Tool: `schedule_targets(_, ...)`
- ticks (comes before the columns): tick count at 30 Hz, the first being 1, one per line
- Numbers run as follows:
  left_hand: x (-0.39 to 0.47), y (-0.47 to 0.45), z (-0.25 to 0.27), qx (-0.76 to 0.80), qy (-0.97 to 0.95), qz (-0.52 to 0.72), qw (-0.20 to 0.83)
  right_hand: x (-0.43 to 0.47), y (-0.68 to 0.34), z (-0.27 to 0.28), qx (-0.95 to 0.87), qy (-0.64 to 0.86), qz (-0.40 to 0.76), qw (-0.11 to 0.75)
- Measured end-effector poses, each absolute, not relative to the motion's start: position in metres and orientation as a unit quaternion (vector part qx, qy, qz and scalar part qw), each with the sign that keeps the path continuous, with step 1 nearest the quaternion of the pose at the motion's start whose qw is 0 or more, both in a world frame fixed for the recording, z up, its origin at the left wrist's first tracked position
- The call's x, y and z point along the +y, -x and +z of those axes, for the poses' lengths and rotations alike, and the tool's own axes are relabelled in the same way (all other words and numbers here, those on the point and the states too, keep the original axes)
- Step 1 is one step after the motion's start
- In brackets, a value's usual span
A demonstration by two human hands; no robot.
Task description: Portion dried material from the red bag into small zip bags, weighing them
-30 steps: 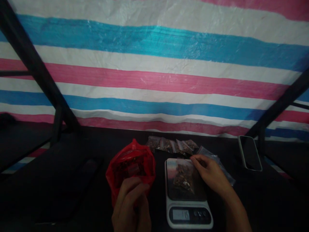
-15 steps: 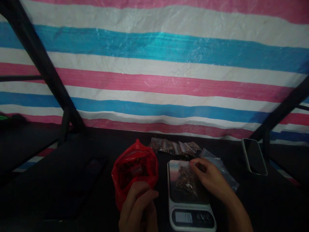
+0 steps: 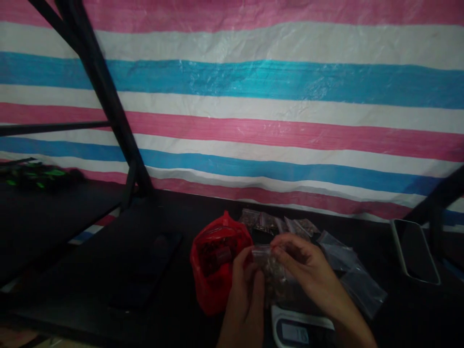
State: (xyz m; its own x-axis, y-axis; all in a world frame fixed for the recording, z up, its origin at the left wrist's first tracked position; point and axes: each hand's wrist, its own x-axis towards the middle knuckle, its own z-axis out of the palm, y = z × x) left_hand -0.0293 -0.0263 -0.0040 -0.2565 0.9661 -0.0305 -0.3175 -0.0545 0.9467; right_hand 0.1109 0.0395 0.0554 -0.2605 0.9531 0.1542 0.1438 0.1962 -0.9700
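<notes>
A small clear zip bag [image 3: 275, 280] with brown dried bits in it hangs between my hands, above the digital kitchen scale [image 3: 302, 333]. My left hand [image 3: 244, 295] grips the bag's left top corner. Thumb and fingers of my right hand [image 3: 304, 266] pinch the right end of its top edge. Much of the scale's plate is hidden behind the bag and hands; the display shows, but its figures are too blurred to read. Just left of my left hand stands an open red plastic bag [image 3: 212, 290] with dark loose contents and a small clear piece inside.
Several filled zip bags [image 3: 268, 222] lie in a row at the back. Flat, clear zip bags [image 3: 362, 287] lie right of my right hand, and a phone [image 3: 416, 251] farther right. A dark flat object [image 3: 148, 270] lies on the left of the black table [image 3: 170, 203].
The zip bag has been lifted off the scale plate. My left hand has moved right from beside the red bag and taken hold of its other corner. The view has shifted left.
</notes>
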Motion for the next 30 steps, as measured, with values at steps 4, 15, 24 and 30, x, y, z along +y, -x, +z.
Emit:
schedule_targets(4, -0.020, 0.038, -0.010, 0.466, -0.234, 0.662, 0.538, 0.043, -0.077, 0.056, -0.582, 0.418, 0.488, 0.499)
schedule_targets(15, -0.017, 0.046, -0.021, 0.417, 0.006, 0.737, 0.532, 0.035, -0.031, 0.045, -0.651, 0.410, 0.573, 0.284)
schedule_targets(24, -0.019, 0.063, 0.020, 0.425, 0.103, 0.705, 0.558, 0.033, -0.014, 0.045, -0.662, 0.411, 0.573, 0.255)
schedule_targets(30, -0.021, 0.067, 0.023, 0.407, 0.122, 0.699, 0.576, 0.031, -0.011, 0.048, -0.668, 0.409, 0.572, 0.243)
